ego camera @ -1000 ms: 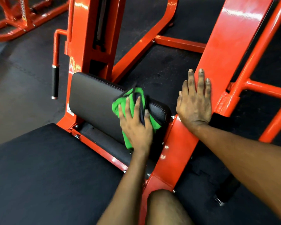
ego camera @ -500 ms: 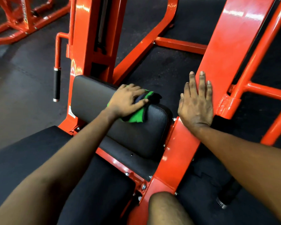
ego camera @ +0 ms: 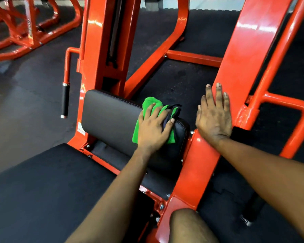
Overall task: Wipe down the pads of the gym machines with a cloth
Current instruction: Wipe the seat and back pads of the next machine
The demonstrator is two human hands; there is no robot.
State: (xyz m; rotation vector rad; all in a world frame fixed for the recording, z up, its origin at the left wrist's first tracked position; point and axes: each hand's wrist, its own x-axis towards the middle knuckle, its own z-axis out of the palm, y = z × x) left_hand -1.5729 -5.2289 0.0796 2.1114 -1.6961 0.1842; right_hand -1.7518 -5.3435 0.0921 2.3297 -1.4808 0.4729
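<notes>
A black upright pad point(ego camera: 111, 118) sits between the orange posts of a gym machine. My left hand point(ego camera: 152, 128) presses a green cloth with a dark edge point(ego camera: 150, 101) flat against the right part of that pad, fingers spread over it. The cloth bunches over the pad's top right edge. My right hand point(ego camera: 214, 116) lies flat and open on the slanted orange beam point(ego camera: 249, 55) to the right of the pad, holding nothing. A large black seat pad point(ego camera: 42, 190) fills the lower left.
A black-gripped handle point(ego camera: 65, 100) hangs on an orange bar left of the pad. Orange frame tubes point(ego camera: 193, 57) cross the dark rubber floor point(ego camera: 25, 95) behind. Another orange machine point(ego camera: 25, 32) stands at the far left. My knee point(ego camera: 188, 227) shows at the bottom.
My left hand has slid the cloth from the pad's top edge down and right across its face. The right hand stays on the beam.
</notes>
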